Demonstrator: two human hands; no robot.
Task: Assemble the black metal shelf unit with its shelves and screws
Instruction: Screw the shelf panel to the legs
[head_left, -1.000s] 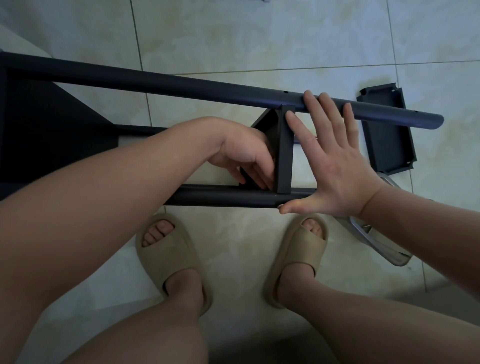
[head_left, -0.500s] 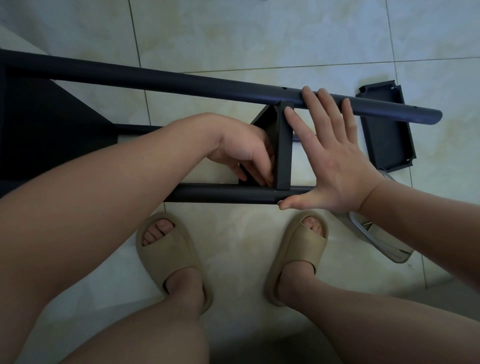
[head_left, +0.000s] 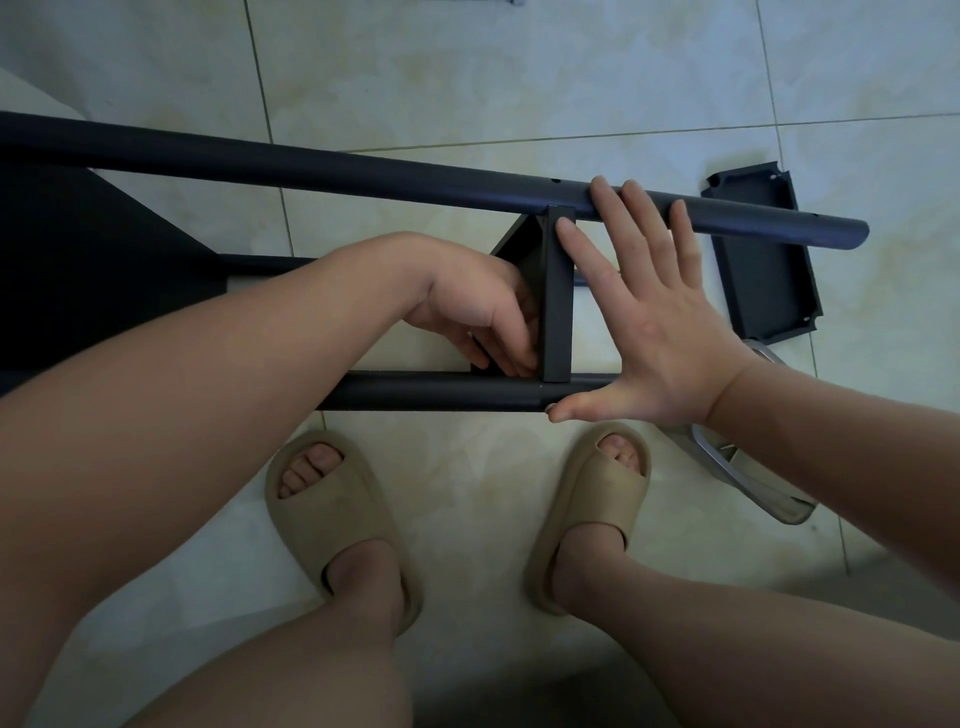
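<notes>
Fingers (head_left: 501, 353) of left hand (head_left: 462, 306) half-hidden behind shelf (head_left: 557, 312)

Long black metal far tube (head_left: 363, 166) is laid across the pale tiled floor (head_left: 467, 67), behind a shorter black metal near tube (head_left: 441, 391). Upright black metal shelf panel (head_left: 557, 291) is set between both tubes. Left hand (head_left: 483, 312) is placed left of the panel and right hand (head_left: 649, 322) right of it. Loose black metal shelf tray (head_left: 763, 260) is seen on the floor further right, behind a silver metal piece (head_left: 753, 478).

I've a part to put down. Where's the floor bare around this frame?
Bare: tiles beyond the far tube; the strip between the slippers. Crowded: between it and the near tube, with left hand and right hand; beside the loose shelf.
</notes>
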